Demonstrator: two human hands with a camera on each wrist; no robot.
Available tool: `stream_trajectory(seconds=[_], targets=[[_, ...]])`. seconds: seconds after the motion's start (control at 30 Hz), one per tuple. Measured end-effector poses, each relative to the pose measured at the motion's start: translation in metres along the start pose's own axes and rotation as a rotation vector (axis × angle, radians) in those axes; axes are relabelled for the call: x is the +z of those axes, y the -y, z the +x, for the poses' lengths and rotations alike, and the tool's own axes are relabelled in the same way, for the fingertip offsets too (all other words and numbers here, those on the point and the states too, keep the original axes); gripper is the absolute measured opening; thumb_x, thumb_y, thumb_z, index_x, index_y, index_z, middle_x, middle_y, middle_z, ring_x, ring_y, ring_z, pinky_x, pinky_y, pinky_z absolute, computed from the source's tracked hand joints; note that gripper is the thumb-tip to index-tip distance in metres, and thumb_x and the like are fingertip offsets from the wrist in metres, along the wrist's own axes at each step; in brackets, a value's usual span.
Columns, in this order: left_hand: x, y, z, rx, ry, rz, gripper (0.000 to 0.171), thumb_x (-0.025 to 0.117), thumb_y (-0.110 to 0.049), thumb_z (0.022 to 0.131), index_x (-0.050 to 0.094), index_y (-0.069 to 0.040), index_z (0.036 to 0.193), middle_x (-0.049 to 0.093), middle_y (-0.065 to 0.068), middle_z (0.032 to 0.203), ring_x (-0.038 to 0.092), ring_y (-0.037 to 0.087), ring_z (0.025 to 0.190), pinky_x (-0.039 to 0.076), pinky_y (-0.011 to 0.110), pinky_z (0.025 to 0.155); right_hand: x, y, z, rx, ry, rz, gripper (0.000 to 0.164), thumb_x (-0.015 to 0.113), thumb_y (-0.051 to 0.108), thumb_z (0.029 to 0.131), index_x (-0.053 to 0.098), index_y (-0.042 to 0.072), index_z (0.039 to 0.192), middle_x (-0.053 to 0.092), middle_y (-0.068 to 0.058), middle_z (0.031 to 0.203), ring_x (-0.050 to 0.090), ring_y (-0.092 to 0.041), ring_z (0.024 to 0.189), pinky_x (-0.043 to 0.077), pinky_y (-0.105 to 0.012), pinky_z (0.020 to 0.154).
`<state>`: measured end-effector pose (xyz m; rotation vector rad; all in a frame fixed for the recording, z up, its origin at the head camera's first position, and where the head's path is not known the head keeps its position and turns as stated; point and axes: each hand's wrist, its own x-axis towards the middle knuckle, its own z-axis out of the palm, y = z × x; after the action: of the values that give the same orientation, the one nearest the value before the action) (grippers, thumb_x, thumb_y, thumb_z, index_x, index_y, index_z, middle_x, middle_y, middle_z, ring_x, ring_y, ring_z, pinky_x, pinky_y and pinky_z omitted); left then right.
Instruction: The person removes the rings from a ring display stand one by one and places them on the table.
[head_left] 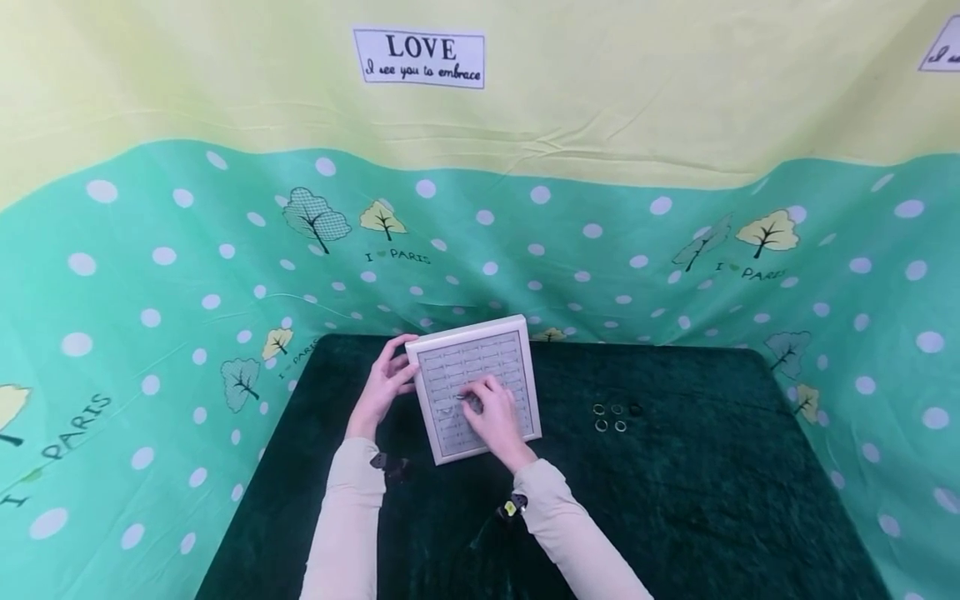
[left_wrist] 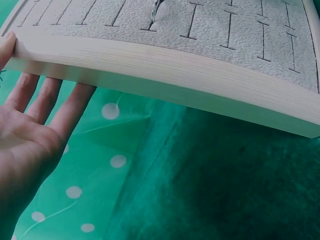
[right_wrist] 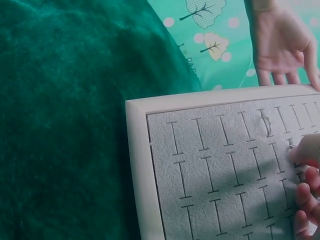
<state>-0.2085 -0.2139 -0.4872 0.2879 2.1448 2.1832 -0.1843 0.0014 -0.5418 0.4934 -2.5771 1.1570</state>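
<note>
A framed ring display tray (head_left: 480, 339) with a grey slotted pad (right_wrist: 205, 175) is tilted up toward me. My left hand (head_left: 382, 388) grips its left side, thumb at the front edge and fingers (left_wrist: 70, 107) behind the frame. A ring (right_wrist: 266, 123) sits in one of the slots near that side. Over the middle of the pad, my right hand (head_left: 491, 414) pinches a small ring (right_wrist: 292, 147) at a slot; the fingers (right_wrist: 306, 150) hide most of it.
Several rings (head_left: 602, 426) lie in two rows on the dark green cloth (head_left: 697, 483) to the right of the tray, one of them black (head_left: 635, 409). A polka-dot curtain (head_left: 585, 258) hangs behind and at both sides of the table.
</note>
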Motion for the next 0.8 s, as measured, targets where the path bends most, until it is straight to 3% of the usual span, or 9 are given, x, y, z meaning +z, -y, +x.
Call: stream_trajectory(seconds=[0.23, 0.47, 0.8], targets=[[-0.002, 0.001, 0.001, 0.004, 0.005, -0.012, 0.047, 0.054, 0.0, 0.097, 0.037, -0.003, 0.14, 0.055, 0.028, 0.124, 0.064, 0.019, 0.098, 0.046, 0.06, 0.085, 0.006, 0.0, 0.002, -0.01, -0.035, -0.01, 0.012, 0.075, 0.013, 0.084, 0.073, 0.016, 0.096, 0.057, 0.004, 0.092, 0.054, -0.012, 0.082, 0.036, -0.032, 0.074], [0.001, 0.001, 0.005, 0.022, 0.017, -0.006, 0.046, 0.054, -0.001, 0.098, 0.037, -0.004, 0.141, 0.052, 0.032, 0.126, 0.064, 0.019, 0.099, 0.047, 0.059, 0.085, 0.001, -0.001, 0.006, 0.012, -0.018, -0.045, 0.01, 0.075, 0.014, 0.085, 0.073, 0.016, 0.094, 0.057, 0.004, 0.09, 0.054, -0.012, 0.082, 0.036, -0.032, 0.074], [0.001, 0.001, 0.003, -0.007, 0.0, -0.002, 0.046, 0.053, 0.0, 0.098, 0.036, -0.004, 0.141, 0.053, 0.031, 0.125, 0.063, 0.018, 0.098, 0.045, 0.061, 0.086, -0.007, 0.005, 0.007, 0.078, 0.111, -0.009, 0.007, 0.075, 0.012, 0.084, 0.07, 0.017, 0.086, 0.05, 0.005, 0.086, 0.048, -0.012, 0.078, 0.034, -0.035, 0.08]])
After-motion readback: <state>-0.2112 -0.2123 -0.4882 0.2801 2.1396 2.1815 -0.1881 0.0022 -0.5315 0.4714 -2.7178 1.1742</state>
